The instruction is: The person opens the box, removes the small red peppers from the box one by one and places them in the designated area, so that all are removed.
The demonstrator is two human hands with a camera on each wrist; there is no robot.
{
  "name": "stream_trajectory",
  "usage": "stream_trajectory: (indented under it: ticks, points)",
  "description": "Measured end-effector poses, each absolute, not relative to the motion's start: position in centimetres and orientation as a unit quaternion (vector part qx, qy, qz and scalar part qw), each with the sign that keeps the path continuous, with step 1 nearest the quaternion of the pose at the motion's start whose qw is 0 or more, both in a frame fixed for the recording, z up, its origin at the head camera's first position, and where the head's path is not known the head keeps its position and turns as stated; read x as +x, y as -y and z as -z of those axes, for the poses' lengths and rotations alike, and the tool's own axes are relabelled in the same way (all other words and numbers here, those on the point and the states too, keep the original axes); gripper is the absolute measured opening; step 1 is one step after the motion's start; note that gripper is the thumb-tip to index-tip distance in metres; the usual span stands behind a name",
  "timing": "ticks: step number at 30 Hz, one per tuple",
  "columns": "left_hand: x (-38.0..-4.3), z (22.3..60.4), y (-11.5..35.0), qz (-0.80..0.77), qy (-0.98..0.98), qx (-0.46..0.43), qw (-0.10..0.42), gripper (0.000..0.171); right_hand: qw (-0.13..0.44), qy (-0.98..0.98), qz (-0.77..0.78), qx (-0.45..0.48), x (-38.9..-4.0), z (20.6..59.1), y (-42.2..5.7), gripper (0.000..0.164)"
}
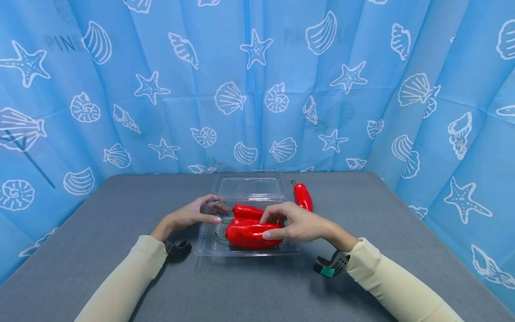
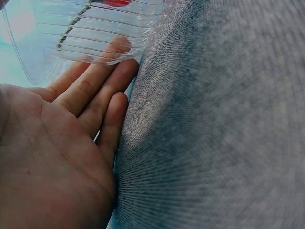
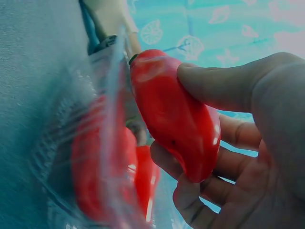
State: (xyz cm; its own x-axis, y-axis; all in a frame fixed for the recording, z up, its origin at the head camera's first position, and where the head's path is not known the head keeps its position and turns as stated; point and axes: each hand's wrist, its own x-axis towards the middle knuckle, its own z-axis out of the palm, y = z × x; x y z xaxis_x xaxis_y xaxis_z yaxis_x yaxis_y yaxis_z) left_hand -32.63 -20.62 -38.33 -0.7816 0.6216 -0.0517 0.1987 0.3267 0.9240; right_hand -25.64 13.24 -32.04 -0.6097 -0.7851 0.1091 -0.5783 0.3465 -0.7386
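Curtain (image 1: 221, 53): light-blue cloth w/ white shells & starfish, hanging in folds behind the box.
Table (image 1: 225, 290): grey, fabric-like texture, under the box.
Box (image 1: 241, 253): clear thin plastic w/ ribbed walls; its lid (image 1: 249, 185) lies open at the back.
R hand (image 1: 297, 223): my thumb & fingers grip one red pepper (image 3: 174, 109) over the box; glossy, plump, tapering.
L hand (image 1: 195, 213): holds nothing; my fingers are extended at the box's left wall.
Other peppers (image 1: 246, 210): min. 2 inside the box, smooth, elongated.
Loose pepper (image 1: 303, 197): on table, right of the box, toward its back.
Progress: partly done, I judge; min. 2 are inside, approx. 2 remain: the gripped one, not yet released, & the loose one.
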Motion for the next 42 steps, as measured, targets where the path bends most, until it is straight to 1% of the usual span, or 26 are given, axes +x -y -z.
stream_trajectory:
  ticks: [4, 12, 18, 22, 26, 35, 42]
  points:
    - [-32.7, 38.4, 20.8, -0.517, -0.788, 0.263, 0.205, 0.068, 0.118, -0.812, 0.401, -0.407, -25.9, 31.6, -13.8, 0.022]
    - [-32.9, 38.5, 21.1, -0.520, -0.781, 0.277, 0.209, 0.076, 0.080, -0.819, 0.427, -0.375, -26.8, 31.0, -15.2, 0.023]
    - [-32.9, 38.4, 21.0, -0.525, -0.776, 0.279, 0.212, 0.077, 0.027, -0.829, 0.436, -0.350, -27.9, 30.7, -16.5, 0.022]
    - [-32.9, 38.2, 21.0, -0.526, -0.774, 0.280, 0.213, 0.080, -0.004, -0.842, 0.443, -0.308, -28.7, 30.6, -17.4, 0.025]
    - [-32.9, 38.2, 21.0, -0.528, -0.773, 0.282, 0.211, 0.082, -0.023, -0.846, 0.464, -0.261, -29.6, 30.8, -18.5, 0.029]
    - [-32.9, 38.2, 21.0, -0.529, -0.771, 0.281, 0.214, 0.078, -0.059, -0.853, 0.495, -0.154, -31.5, 31.7, -20.8, 0.040]
    - [-32.9, 38.3, 21.1, -0.523, -0.778, 0.276, 0.212, 0.076, -0.084, -0.859, 0.496, -0.096, -32.7, 33.0, -22.6, 0.044]
